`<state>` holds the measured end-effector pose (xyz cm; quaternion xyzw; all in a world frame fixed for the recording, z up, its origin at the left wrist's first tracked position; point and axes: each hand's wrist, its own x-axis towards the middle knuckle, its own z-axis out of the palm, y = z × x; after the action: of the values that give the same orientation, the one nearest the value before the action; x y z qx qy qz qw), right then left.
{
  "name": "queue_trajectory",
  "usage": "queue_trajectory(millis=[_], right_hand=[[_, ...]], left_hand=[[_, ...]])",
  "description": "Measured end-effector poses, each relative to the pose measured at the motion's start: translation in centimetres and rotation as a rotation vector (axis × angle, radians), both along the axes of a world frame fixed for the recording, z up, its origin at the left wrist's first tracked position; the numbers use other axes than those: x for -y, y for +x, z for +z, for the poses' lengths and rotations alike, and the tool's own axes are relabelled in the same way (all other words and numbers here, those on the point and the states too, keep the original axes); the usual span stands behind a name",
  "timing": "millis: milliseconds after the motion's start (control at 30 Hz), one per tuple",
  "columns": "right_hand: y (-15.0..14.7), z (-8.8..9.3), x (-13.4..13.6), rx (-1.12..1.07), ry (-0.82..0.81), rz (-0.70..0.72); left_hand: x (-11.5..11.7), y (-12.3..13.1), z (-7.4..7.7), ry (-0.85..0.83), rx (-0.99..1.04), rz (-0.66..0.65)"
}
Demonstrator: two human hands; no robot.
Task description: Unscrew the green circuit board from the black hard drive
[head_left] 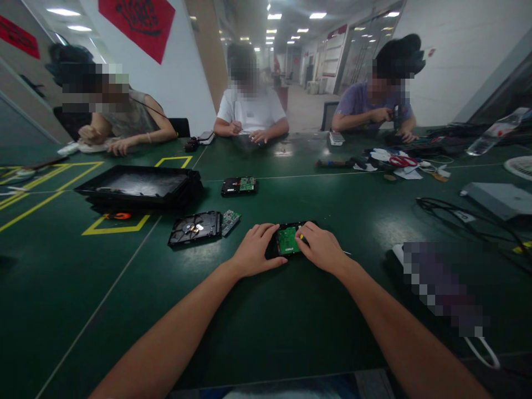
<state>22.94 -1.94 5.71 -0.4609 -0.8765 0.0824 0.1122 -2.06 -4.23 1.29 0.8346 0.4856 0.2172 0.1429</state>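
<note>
A hard drive with its green circuit board facing up lies flat on the table in front of me. My left hand grips its left end, thumb on the near edge and fingers on the far one. Over the drive's right end, my right hand is closed round a small screwdriver; its yellow and black handle end shows at my fingertips. A thin metal shaft sticks out beside the right wrist, and whether it belongs to that tool I cannot tell.
Left of my hands lie another hard drive and a loose circuit board. Farther back are a third drive and a black tray-like case. Cables and a power bank-like block lie right. Three people sit opposite.
</note>
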Motion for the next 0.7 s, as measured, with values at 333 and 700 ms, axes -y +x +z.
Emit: queue_trajectory(millis=[333,700], right_hand=[[-0.19,-0.05,-0.03,0.004,0.0,-0.003],[-0.37,0.1,0.15,0.018,-0.011,-0.023]], left_hand=[[0.11,0.04,0.37,0.008,0.0,0.006],[-0.01,-0.04,0.24,0.014,-0.018,0.006]])
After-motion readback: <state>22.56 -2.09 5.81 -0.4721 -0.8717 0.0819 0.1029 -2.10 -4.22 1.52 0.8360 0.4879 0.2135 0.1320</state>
